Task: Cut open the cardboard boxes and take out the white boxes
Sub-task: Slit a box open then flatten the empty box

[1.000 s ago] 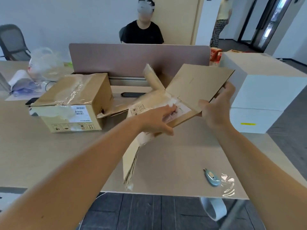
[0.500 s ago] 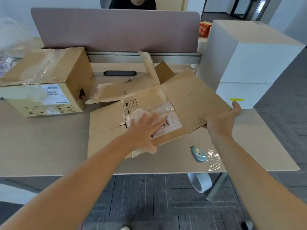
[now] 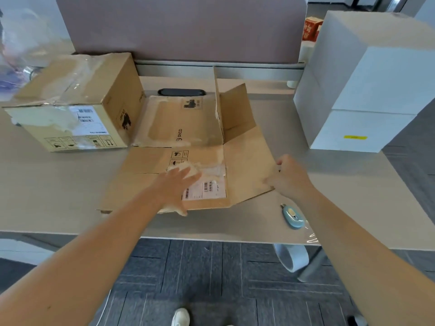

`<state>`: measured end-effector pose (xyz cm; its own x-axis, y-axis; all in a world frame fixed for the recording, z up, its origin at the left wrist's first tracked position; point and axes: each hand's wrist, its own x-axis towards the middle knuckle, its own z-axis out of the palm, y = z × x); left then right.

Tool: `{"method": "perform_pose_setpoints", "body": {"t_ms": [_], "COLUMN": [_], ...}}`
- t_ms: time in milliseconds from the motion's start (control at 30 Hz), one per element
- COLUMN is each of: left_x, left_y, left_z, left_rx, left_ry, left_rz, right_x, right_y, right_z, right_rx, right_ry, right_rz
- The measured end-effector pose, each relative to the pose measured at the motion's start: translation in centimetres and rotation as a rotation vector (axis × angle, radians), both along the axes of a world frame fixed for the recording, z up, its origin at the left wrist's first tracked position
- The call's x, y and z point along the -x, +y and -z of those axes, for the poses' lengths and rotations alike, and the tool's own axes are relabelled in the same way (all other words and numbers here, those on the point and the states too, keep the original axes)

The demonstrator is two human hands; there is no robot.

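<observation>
Pressing, head view: the left hand [image 3: 175, 184] lies flat with straight fingers on the flattened brown cardboard box [image 3: 200, 161] at the centre of the frame, partly over a white shipping label [image 3: 204, 190] and crumpled clear tape.
Left grip: open wide, fingers spread and straight, holding nothing, only pushing down on the cardboard.
Right grip: the right hand [image 3: 288, 177] sits at the right edge of the flattened box, fingers curled around that edge, pinching the cardboard panel.
Flattened box: spread on the light beige tabletop [image 3: 58, 184], one flap standing upright near the centre, another panel tilted up behind it; black "PICO" print shows on a panel.
Sealed box: a taped brown cardboard box with labels [image 3: 77, 102] stands closed at the upper left of the frame, touching the flattened box's left rear panel.
White boxes: two large white rectangular boxes [image 3: 367, 81] are stacked at the upper right of the frame on the tabletop, the lower one bearing a small yellow sticker [image 3: 355, 137]; they stand apart from the flattened cardboard.
Cutter: a small light-blue box cutter [image 3: 292, 217] lies on the tabletop near the front edge, lower right of centre, just below the right hand, touching neither hand.
Background: a mauve desk divider panel [image 3: 183, 27] runs across the top of the frame.
</observation>
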<state>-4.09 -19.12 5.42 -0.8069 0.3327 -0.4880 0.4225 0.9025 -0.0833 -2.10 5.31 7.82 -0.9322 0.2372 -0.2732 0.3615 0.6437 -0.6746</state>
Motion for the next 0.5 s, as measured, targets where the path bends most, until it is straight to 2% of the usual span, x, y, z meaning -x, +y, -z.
{"method": "perform_pose_setpoints", "body": {"t_ms": [67, 167, 300, 400, 500], "left_x": [0.3, 0.8, 2.6, 4.9, 8.2], "left_y": [-0.3, -0.6, -1.6, -2.7, -3.4], "left_z": [0.1, -0.2, 0.5, 1.9, 3.5], "left_rx": [-0.074, -0.220, -0.267, -0.266, -0.257], "left_ry": [0.002, 0.014, 0.028, 0.053, 0.076], "left_rz": [-0.070, -0.178, -0.269, -0.298, -0.329], "right_x": [0.5, 1.5, 3.3, 5.4, 8.1], "right_y": [-0.6, -1.7, -3.0, -4.3, -6.0], "right_z": [0.5, 1.4, 2.4, 2.7, 3.1], "right_rx": [-0.049, 0.000, -0.059, -0.187, -0.359], "right_ry": [-0.037, -0.071, -0.059, -0.023, 0.111], "right_rz": [-0.083, -0.138, -0.224, -0.308, -0.423]}}
